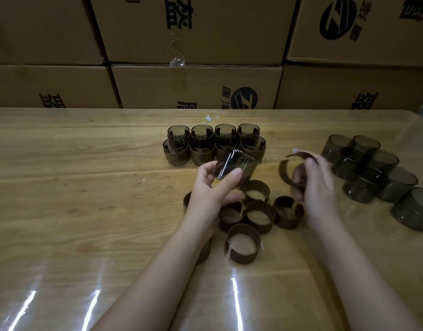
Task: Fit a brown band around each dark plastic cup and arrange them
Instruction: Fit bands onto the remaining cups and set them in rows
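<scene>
Cardboard boxes [196,87] back the table [62,187], loose bands [259,215] cluttering it.

Wooden table [62,149] lay under a clear glossy sheet [50,266], pale light streaks [236,304] glinted near its front, stacked cardboard boxes [196,87] with dark printed logos filled the back, loose clear tape [177,60] hung at one seam, light was dim and warm.

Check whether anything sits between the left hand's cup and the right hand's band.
Nothing visible. The cup and the band are apart with open air between them; the loose bands lie below on the table.
</scene>
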Tool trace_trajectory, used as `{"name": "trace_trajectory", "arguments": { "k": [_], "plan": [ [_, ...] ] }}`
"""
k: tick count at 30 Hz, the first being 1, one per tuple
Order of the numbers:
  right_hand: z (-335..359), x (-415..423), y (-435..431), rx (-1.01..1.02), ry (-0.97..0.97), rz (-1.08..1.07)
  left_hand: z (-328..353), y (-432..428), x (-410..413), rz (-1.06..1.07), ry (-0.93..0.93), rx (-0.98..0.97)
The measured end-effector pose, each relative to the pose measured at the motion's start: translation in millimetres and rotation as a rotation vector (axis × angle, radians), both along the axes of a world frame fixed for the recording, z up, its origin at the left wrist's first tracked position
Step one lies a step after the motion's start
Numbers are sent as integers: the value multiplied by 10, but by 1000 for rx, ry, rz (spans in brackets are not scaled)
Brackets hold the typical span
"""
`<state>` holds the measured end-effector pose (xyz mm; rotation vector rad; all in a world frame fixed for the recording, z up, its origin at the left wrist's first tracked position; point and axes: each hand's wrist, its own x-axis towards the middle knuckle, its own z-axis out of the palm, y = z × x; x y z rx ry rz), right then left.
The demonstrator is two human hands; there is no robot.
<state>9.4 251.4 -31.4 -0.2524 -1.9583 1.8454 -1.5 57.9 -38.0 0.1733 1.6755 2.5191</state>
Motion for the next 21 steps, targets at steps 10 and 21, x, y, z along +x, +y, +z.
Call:
{"name": "trace_trajectory", "arguments": {
  "k": [10, 21],
  "plan": [
    [10, 127, -536, -121, 144, 336, 20, 83, 67, 40, 221, -280],
    [48, 233, -663, 184, 209, 123, 62, 48, 151, -112, 334, -342]
  ]
}}
